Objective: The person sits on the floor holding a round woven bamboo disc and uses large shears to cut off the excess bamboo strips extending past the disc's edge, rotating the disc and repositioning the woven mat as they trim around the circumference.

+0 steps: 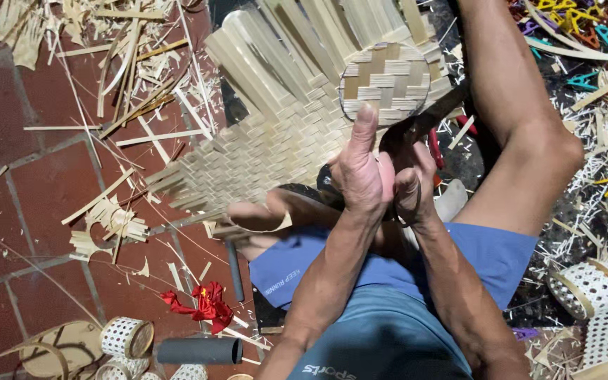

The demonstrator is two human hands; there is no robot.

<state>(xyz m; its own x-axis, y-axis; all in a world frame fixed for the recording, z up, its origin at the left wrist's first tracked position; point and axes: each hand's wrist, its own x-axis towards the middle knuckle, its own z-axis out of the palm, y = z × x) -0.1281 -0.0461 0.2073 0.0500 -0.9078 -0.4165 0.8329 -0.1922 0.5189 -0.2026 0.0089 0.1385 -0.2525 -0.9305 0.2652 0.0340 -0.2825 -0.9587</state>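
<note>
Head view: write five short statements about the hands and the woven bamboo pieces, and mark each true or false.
1. The left hand touches a small round woven disc with its raised thumb. True.
2. The right hand grips a dark-handled tool next to the disc. True.
3. The large woven mat is rolled up tight. False: it lies spread open, loose strips fanning from its edges.
4. The floor is green carpet. False: it is red tile strewn with bamboo scraps.
5. A grey tube lies on the floor near a red crumpled scrap. True.
</note>
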